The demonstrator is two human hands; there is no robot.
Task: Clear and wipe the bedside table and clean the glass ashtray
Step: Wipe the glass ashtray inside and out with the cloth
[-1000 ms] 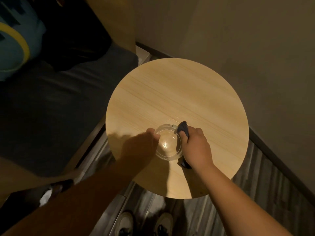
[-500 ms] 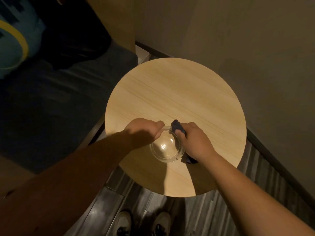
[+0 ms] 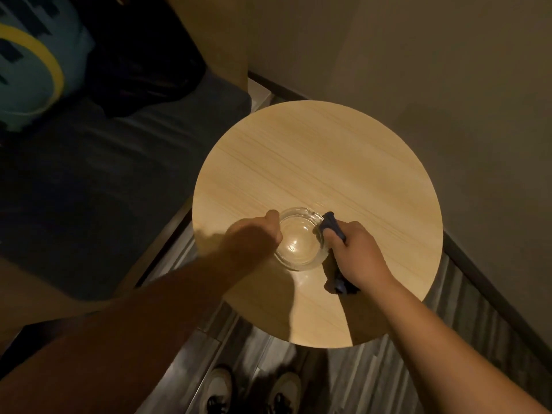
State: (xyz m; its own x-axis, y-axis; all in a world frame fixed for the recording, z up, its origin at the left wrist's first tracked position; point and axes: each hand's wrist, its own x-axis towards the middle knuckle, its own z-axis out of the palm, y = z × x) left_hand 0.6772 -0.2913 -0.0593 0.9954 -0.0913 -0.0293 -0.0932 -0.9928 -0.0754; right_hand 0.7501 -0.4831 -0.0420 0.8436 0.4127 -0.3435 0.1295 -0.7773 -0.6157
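Observation:
A clear glass ashtray (image 3: 298, 243) sits on the near half of the round light-wood bedside table (image 3: 322, 162). My left hand (image 3: 254, 240) grips the ashtray's left rim, thumb at the top edge. My right hand (image 3: 355, 255) is closed on a dark blue cloth (image 3: 330, 219), whose tip presses against the ashtray's right rim; the cloth's tail hangs out below the wrist. Apart from the ashtray and cloth, nothing lies on the tabletop.
A dark bed or sofa surface (image 3: 89, 189) lies left of the table, with a teal and yellow cushion (image 3: 30, 70) at its far end. A beige wall (image 3: 418, 70) runs behind and to the right. My shoes (image 3: 254, 389) stand on the striped grey floor below.
My left hand has shifted from over the ashtray's top rim to its left side. The right hand keeps the cloth at the right rim, having moved slightly along it.

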